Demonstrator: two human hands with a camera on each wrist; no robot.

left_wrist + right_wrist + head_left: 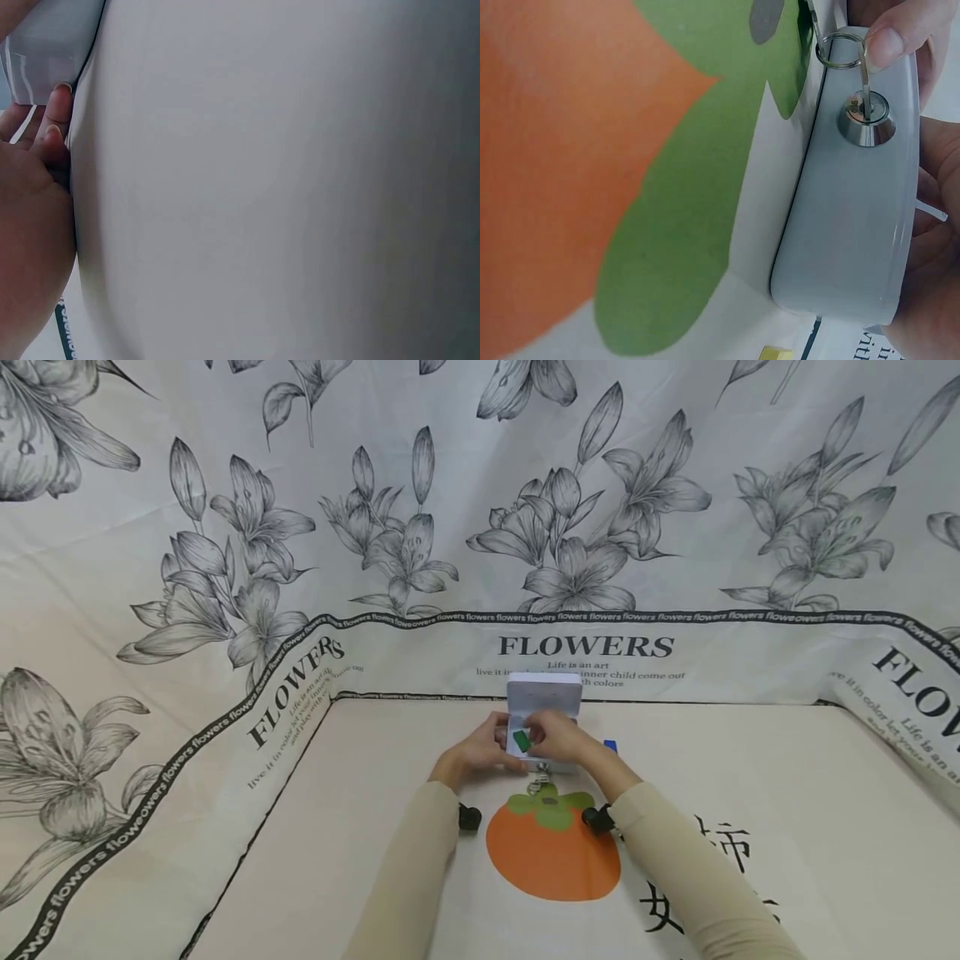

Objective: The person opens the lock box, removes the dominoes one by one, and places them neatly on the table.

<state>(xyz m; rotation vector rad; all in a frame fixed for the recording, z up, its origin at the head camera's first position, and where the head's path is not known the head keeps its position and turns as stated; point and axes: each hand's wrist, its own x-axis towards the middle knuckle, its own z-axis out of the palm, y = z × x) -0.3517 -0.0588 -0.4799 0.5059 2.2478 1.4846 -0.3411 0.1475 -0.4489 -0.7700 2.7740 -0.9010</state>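
Note:
A small white lockable box [840, 217] stands on the table with its lid [544, 690] raised at the back. A key sits in its round front lock [866, 118], and a ring [841, 51] hangs from that key. My left hand [486, 746] grips the left end of the box, its thumb at the front wall by the lock. Over the opening, my right hand [557, 737] has its fingers curled down, with a small green block [522, 741] pinched at the fingertips, tilted. The box's inside is partly hidden behind this hand.
Right of the box, a blue block [611, 746] shows beyond my right forearm. A yellow block [776, 352] appears at the lower edge of the right wrist view. An orange persimmon print [553, 852] lies in front of the box. Flower-printed cloth [420, 652] encloses the table.

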